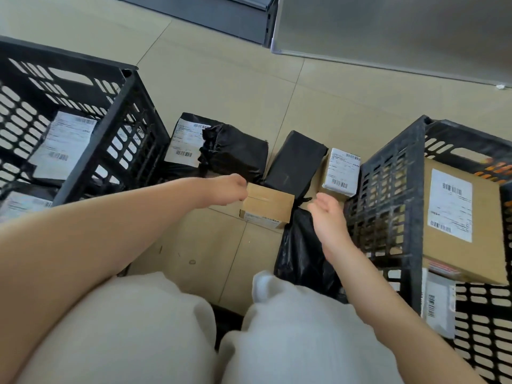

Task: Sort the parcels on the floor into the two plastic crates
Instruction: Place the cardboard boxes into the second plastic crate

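Person is crouching between two black plastic crates, left crate [122, 139] and right crate [393, 189], parcels lying on the tiled floor [221, 79] between them. Left hand [224, 191] is touching the near-left edge of the small cardboard box [267, 207]; its fingers are hidden behind the knuckles, so I can't tell if they're gripping or just resting. Right hand [329, 217] is hovering just right of the box, palm turned inward, fingers spread and relaxed, holding nothing.

The box is sitting on the floor, taped on top, label on its front face. Looking stiff and probably light, so squeezing the two opposite side faces should be working fine; the tape may be a bit slick.

Behind it: black poly-wrapped parcel with label [194, 142], black wrapped block [295, 162], white-labelled small box [342, 171], loose black bag [304, 250] under the right wrist. The bags are looking soft and slippery, better pinching a fold or scooping underneath.

Both crates are already holding parcels, brown box [460, 217] in the right one
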The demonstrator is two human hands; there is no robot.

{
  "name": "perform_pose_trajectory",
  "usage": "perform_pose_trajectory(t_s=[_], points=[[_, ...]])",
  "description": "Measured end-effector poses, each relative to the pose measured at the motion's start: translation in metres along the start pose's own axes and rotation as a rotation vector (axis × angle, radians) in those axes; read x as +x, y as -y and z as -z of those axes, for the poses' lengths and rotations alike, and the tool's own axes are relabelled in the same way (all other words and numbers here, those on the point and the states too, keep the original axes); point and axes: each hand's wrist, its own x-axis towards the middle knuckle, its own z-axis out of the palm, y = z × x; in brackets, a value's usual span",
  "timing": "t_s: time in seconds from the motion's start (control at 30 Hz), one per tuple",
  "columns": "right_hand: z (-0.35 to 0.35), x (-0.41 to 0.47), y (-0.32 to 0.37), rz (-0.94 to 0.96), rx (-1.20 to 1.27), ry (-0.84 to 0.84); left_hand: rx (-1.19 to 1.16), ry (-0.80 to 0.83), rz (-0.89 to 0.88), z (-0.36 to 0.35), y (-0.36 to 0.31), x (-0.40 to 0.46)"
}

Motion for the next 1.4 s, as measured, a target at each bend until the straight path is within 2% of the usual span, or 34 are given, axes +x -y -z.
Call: perform_pose_trajectory(t_s=[0.23, 0.47, 0.77, 1.03, 1.17, 1.4], points=[[-0.024, 0.02, -0.031, -0.204, -0.158, 0.201, -0.036, 0.01, 0.118, -0.018, 0.017, 0.015], [-0.032, 0.023, -0.051, -0.262, -0.201, 0.302, -0.017, 0.098, 0.163, -0.03, 0.029, 0.022], [-0.039, 0.025, -0.055, -0.245, -0.19, 0.349, -0.077, 0.113, 0.103, -0.032, 0.035, 0.022], [-0.043, 0.028, -0.054, -0.15, -0.16, 0.237, -0.224, 0.035, 0.144, -0.024, 0.045, 0.027], [-0.043, 0.027, -0.056, -0.18, -0.034, 0.204, -0.254, -0.042, 0.139, -0.022, 0.053, 0.029], [-0.04, 0.024, -0.055, -0.189, 0.025, 0.277, -0.345, -0.016, 0.129, -0.02, 0.05, 0.028]])
